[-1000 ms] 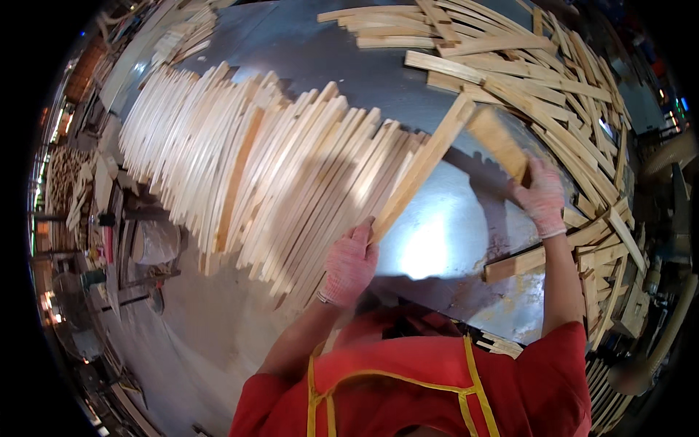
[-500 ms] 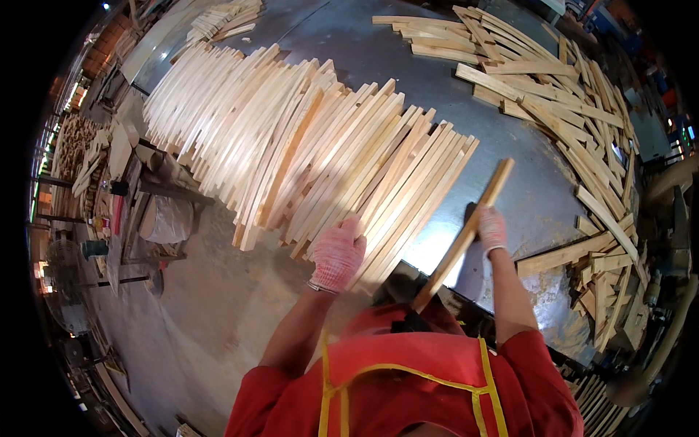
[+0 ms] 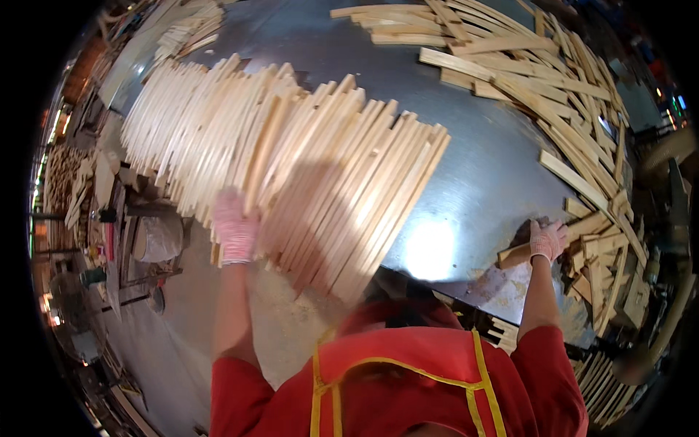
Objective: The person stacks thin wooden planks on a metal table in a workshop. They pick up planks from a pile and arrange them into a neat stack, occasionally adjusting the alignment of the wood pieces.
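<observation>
A workshop floor (image 3: 175, 349) is spreading out toward eight o'clock from the middle of my view, and a stack of wood (image 3: 65, 186) is sitting near the far edge at nine. A metal table (image 3: 488, 182) is filling the middle, with a white patch of glare (image 3: 429, 251) shining on it toward four o'clock.

A long row of sticks (image 3: 342, 182) is lying side by side on the table, reaching from ten o'clock in to the middle, its sticks tilting toward one o'clock. One darker stick (image 3: 263, 149) is showing among the paler ones. A smaller bundle of sticks (image 3: 191, 33) is lying beyond the row, between ten and eleven. At two o'clock a loose heap of boards (image 3: 546, 80) is lying crisscross, curving down toward three.

My left hand (image 3: 235, 227), in a pinkish glove, is hovering or resting at the near ends of the row, around nine o'clock, with its fingers pointing toward twelve. My right hand (image 3: 547, 240), gloved too, is lying over a short board (image 3: 515, 255) at three o'clock, beside the near end of the heap. The left is blurring and the right is hiding its underside, so I cannot tell whether either is gripping wood. My red apron (image 3: 400, 357) is showing yellow trim at six o'clock.
</observation>
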Demonstrator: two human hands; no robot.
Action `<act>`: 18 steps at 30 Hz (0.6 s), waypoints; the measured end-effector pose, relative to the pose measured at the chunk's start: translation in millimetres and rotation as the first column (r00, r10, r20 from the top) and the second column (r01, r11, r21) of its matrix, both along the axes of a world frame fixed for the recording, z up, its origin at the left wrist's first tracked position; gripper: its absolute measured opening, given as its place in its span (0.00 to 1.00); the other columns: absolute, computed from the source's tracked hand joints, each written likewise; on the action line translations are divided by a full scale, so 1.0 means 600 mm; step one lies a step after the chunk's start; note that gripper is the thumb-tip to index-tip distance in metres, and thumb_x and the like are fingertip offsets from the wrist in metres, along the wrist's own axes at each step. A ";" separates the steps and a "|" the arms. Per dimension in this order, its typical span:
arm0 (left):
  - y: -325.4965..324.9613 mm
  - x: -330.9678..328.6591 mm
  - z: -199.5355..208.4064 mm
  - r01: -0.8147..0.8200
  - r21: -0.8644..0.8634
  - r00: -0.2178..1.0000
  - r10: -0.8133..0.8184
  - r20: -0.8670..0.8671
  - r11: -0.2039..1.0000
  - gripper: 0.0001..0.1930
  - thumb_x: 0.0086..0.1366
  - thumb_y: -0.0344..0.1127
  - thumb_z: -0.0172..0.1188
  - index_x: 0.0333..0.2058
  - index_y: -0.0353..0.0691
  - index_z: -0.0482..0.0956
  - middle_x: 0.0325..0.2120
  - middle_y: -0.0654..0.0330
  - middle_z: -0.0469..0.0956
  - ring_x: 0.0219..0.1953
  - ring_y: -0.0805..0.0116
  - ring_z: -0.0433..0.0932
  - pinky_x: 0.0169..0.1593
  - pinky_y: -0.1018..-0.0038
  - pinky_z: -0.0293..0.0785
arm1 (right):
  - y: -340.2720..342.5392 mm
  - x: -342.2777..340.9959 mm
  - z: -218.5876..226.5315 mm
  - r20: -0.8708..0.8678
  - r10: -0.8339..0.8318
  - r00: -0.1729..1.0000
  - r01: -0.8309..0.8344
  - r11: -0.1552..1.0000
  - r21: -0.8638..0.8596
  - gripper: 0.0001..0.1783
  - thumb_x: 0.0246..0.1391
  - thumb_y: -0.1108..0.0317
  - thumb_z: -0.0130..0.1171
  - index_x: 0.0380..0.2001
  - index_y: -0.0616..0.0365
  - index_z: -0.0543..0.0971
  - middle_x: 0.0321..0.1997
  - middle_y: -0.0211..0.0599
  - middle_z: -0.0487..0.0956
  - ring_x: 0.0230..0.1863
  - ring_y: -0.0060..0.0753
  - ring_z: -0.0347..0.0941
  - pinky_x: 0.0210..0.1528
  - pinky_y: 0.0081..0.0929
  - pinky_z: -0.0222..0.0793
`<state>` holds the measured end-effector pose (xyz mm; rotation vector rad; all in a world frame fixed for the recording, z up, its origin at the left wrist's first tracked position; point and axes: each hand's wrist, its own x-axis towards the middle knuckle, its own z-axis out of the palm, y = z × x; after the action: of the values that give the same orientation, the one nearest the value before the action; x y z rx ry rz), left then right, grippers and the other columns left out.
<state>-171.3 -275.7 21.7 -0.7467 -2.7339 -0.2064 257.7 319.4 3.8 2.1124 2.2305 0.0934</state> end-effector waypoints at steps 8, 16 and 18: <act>0.001 -0.005 0.057 -0.339 -0.036 0.845 0.321 0.428 0.940 0.53 0.54 0.51 0.74 0.76 0.43 0.60 0.62 0.38 0.76 0.64 0.38 0.76 0.66 0.52 0.74 | -0.059 0.082 -0.099 -0.798 0.106 0.593 -0.080 0.994 0.072 0.49 0.54 0.74 0.63 0.80 0.57 0.58 0.74 0.55 0.68 0.62 0.48 0.76 0.66 0.40 0.74; 0.050 0.107 0.024 -0.204 -0.208 0.940 0.251 0.232 0.957 0.50 0.57 0.54 0.73 0.76 0.50 0.61 0.66 0.48 0.73 0.64 0.43 0.76 0.64 0.50 0.73 | -0.407 -0.116 -0.087 -0.935 -0.153 0.320 -0.431 0.855 -0.288 0.46 0.56 0.77 0.60 0.79 0.62 0.60 0.70 0.52 0.75 0.65 0.45 0.76 0.67 0.32 0.73; 0.083 0.133 0.040 -0.157 -0.220 0.987 0.160 -0.002 0.963 0.45 0.58 0.50 0.74 0.72 0.46 0.67 0.65 0.50 0.73 0.68 0.44 0.70 0.68 0.48 0.67 | -0.435 -0.169 -0.090 -0.894 -0.068 0.443 -0.449 0.846 -0.287 0.48 0.56 0.74 0.62 0.79 0.62 0.59 0.69 0.55 0.75 0.65 0.49 0.77 0.69 0.32 0.72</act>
<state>-91.5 -225.8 45.5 -0.5773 -2.8446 0.1279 156.3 58.4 -50.1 1.7032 2.4664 -1.8009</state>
